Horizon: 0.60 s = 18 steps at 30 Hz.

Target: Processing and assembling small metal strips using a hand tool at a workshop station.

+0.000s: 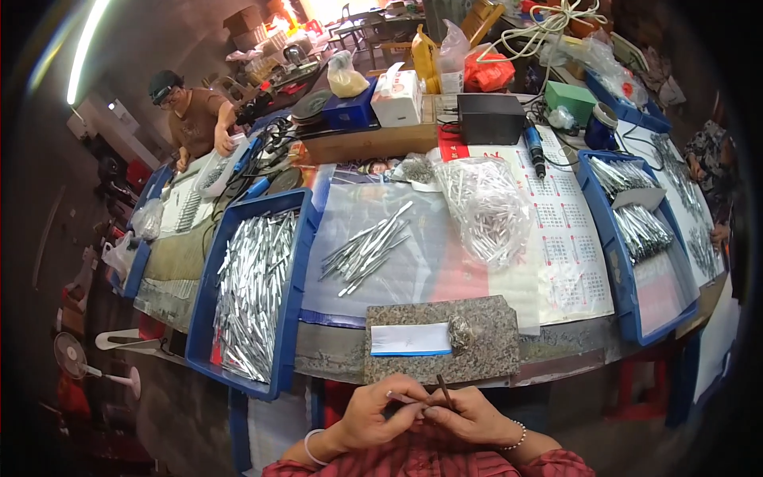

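Note:
At the near edge, in front of a red checked garment, my left hand (381, 413) and my right hand (470, 415) meet with fingertips together. My left fingers pinch a slim, light-coloured piece, mostly hidden by the fingers. A thin dark stick-like tool (444, 389) rises from my right hand, its lower end covered. Just beyond lies a speckled granite slab (494, 322). On it are a white pad with a blue edge (410, 339) and a small heap of tiny metallic parts (460, 332). Farther off, a loose pile of slim silver rods (369, 248) rests on a plastic sheet.
Blue trays of silver rods stand left (296, 278) and right (612, 274). A clear bag of rods (485, 207) lies between them. Behind are a dark box (490, 119), a blue-handled rotary tool (535, 149) and a tissue box (397, 98). A co-worker (191, 119) sits at far left.

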Motion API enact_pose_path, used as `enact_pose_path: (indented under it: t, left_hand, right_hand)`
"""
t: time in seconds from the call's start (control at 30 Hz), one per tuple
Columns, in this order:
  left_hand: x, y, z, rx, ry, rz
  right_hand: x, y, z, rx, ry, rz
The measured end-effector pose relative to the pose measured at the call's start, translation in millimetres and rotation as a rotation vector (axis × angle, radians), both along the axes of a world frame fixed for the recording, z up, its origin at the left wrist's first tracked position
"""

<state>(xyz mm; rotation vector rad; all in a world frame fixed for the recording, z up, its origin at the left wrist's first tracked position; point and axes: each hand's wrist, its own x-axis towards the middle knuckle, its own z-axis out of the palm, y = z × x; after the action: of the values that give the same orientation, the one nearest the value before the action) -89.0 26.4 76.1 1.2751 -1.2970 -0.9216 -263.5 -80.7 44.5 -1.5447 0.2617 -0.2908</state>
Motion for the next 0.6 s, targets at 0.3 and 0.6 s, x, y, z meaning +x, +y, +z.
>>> enact_pose_path:
  t: [0.3,0.6]
  left_hand:
    - [12.4,8.0,-26.2,-0.026,0.454,-0.114]
    - [20.8,34.9,-45.4,-0.05,0.558,0.214]
  right_hand:
    - [-24.2,-21.1,25.6,-0.231,0.249,-0.022]
    - [19.9,-161.8,26.7,-0.744,0.277,-0.604]
